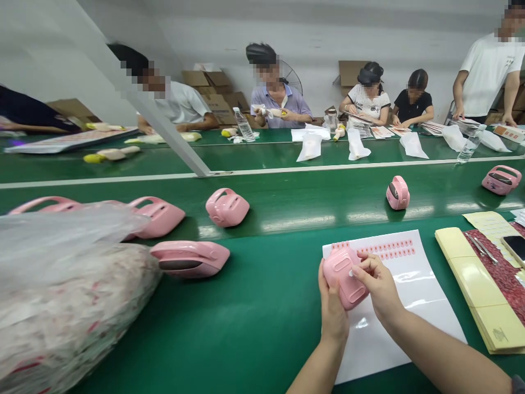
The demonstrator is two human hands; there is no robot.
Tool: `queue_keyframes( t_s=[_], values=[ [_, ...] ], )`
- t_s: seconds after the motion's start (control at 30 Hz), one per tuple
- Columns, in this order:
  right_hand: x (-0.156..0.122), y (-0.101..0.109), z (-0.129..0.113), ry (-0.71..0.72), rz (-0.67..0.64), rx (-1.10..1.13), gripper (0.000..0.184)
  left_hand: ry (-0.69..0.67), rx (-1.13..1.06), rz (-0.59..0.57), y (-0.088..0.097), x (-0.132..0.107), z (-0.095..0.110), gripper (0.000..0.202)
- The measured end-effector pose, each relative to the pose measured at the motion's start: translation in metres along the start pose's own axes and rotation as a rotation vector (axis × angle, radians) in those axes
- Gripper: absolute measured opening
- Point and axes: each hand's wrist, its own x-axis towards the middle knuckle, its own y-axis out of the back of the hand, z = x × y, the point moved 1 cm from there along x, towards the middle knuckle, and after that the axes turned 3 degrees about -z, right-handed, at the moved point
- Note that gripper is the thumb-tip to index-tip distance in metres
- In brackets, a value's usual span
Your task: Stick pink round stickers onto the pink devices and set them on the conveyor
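My left hand point(334, 312) is closed around a small pink plastic device point(345, 276), holding it from the left and below. Its flat underside with raised oblong pads faces me. My right hand point(379, 284) is closed at the device's right edge, thumb on the underside and fingers curled by the upper corner. Whether something small sits under that thumb is hidden. Beneath both hands lies a white sheet point(410, 306) with rows of small red-and-pink stickers along its top edge.
Similar pink devices with handles point(227, 208) stand along the green conveyor point(303, 197). A big clear plastic bag point(74, 306) fills the left side. On the right are yellow paper stacks point(471, 290), tweezers point(482, 246) and a phone point(514, 243). Several people work across the line.
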Motion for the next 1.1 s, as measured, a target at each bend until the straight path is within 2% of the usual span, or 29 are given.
queue_keyframes(
  t_s=[0.43, 0.87, 1.0, 1.1],
  values=[
    [-0.004, -0.001, 0.001, -0.004, 0.008, -0.027, 0.018, 0.001, -0.011, 0.014, 0.000, -0.001, -0.002, 0.071],
    [-0.002, -0.002, 0.002, 0.055, 0.019, -0.089, 0.015, 0.020, -0.030, 0.022, 0.000, -0.001, 0.000, 0.073],
    [-0.004, -0.002, 0.008, 0.184, 0.028, -0.216, 0.009, 0.026, -0.034, 0.033, -0.001, -0.002, 0.001, 0.075],
    [-0.008, -0.001, 0.010, 0.434, 0.043, -0.443, 0.007, 0.019, -0.034, 0.042, 0.000, -0.002, 0.002, 0.074]
  ],
)
